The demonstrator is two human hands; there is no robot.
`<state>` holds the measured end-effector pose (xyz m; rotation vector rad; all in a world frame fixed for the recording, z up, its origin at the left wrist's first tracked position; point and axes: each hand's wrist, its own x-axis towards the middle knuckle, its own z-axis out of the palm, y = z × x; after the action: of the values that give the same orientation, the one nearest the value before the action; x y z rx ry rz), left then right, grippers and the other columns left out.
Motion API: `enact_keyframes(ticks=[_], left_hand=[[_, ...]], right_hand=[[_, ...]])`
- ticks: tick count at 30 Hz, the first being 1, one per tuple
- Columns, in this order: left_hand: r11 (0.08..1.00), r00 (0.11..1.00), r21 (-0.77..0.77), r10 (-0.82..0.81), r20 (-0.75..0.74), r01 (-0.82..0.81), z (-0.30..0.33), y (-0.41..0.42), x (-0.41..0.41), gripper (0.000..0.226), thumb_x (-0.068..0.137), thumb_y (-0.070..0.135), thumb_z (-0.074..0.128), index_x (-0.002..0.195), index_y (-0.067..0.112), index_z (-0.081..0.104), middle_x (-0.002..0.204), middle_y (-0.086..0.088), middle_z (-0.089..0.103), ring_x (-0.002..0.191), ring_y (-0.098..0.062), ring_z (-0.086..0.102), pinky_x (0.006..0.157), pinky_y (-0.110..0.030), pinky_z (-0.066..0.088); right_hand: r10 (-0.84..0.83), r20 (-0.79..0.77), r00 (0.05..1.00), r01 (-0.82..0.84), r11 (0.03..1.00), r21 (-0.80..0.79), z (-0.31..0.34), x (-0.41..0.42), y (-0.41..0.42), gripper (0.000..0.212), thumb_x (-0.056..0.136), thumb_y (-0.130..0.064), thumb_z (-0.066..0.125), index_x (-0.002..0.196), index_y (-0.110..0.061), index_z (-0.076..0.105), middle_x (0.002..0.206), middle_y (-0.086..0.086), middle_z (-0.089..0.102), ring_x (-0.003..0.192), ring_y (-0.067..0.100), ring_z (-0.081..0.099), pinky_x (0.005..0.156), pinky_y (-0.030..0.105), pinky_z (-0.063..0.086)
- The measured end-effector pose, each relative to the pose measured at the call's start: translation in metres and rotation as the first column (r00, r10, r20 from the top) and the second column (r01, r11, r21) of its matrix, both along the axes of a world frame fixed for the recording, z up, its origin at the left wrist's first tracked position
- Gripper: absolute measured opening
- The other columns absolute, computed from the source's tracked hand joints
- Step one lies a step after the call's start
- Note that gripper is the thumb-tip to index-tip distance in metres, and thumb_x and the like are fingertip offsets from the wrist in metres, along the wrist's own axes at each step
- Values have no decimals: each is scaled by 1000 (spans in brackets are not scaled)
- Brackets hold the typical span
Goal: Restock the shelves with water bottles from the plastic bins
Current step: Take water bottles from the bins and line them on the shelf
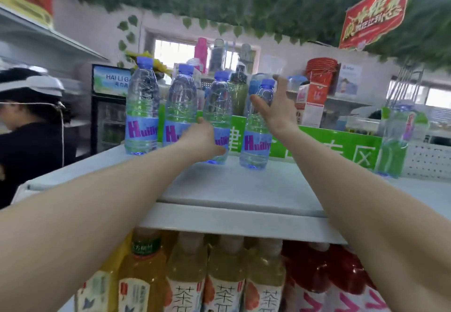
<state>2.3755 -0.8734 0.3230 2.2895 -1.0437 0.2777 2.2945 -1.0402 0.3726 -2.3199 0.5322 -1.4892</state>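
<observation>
Four water bottles [141,106] stood upright in a row on the top shelf [231,189]. Your left hand [202,138] held the third bottle [218,106] low down. Your right hand [275,106], fingers spread wide, was just beside the fourth bottle [256,140], holding nothing.

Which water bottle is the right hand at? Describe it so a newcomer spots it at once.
Start at the white top shelf with the green sign behind. Four blue-capped water bottles stand close together in a row; take the rightmost of these. It alone has the right hand open at its neck.
</observation>
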Motion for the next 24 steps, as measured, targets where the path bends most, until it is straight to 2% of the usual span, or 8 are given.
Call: enact_keyframes(ticks=[2, 4, 7, 9, 13, 17, 20, 24], left_hand=[[1000, 1000, -13, 24, -18, -24, -5, -5, 3, 94, 88, 39, 67, 148, -4, 10, 114, -15, 58, 104, -31, 58, 70, -34, 41], [998, 998, -13, 57, -13, -57, -10, -9, 4, 100, 87, 40, 68, 150, -3, 2, 123, -16, 56, 109, -32, 57, 73, -34, 42], [996, 996, -10, 84, 1, -84, -14, -12, 5, 97, 87, 40, 68, 147, -3, 5, 124, -16, 54, 112, -34, 55, 75, -34, 40], [997, 997, -14, 75, 0, -75, -15, -12, 7, 93, 87, 40, 68, 145, -2, 9, 123, -16, 54, 110, -34, 56, 76, -35, 42], [998, 998, -19, 58, -3, -58, -17, -13, 10, 91, 87, 40, 68, 145, -2, 11, 121, -16, 55, 109, -34, 57, 78, -37, 44], [998, 999, -38, 44, -22, -45, -19, -14, 13, 78, 85, 39, 71, 135, 3, 23, 116, -15, 56, 104, -33, 57, 75, -37, 44], [998, 999, -43, 45, -17, -45, -20, -13, 13, 75, 84, 40, 71, 132, 5, 25, 114, -14, 56, 104, -34, 57, 75, -37, 44], [998, 999, -44, 48, 0, -48, -21, -13, 14, 83, 84, 42, 72, 138, 4, 21, 111, -12, 56, 105, -34, 57, 78, -38, 46]], right_hand=[[31, -9, 999, -32, 998, -46, -1, 5, -3, 66, 93, -45, 60, 146, -24, 26, 84, 2, 58, 69, 20, 56, 71, 31, 36], [81, -20, 997, -82, 994, -71, -2, 8, -4, 62, 94, -45, 58, 145, -25, 29, 87, 1, 58, 72, 18, 55, 75, 34, 41], [129, -31, 991, -132, 986, -98, -2, 10, -8, 60, 95, -45, 57, 145, -23, 31, 130, 7, 55, 112, 25, 54, 95, 37, 40], [137, -42, 990, -141, 985, -98, 1, 11, -9, 60, 95, -45, 57, 144, -23, 31, 141, 7, 47, 126, 25, 46, 102, 39, 36], [60, -90, 994, -70, 991, -116, 5, 9, -8, 58, 96, -44, 55, 142, -20, 29, 130, 11, 55, 113, 30, 54, 90, 37, 38], [-30, -98, 995, 12, 983, -182, 5, 12, -6, 55, 97, -42, 53, 141, -19, 29, 116, 12, 58, 94, 27, 55, 81, 36, 39], [-41, -95, 995, 25, 986, -163, 5, 13, -6, 55, 97, -42, 53, 141, -20, 29, 117, 11, 58, 94, 28, 56, 79, 35, 38], [-47, -81, 996, 33, 985, -168, 3, 16, -11, 57, 97, -45, 52, 143, -22, 27, 122, 12, 56, 99, 30, 58, 81, 35, 38]])
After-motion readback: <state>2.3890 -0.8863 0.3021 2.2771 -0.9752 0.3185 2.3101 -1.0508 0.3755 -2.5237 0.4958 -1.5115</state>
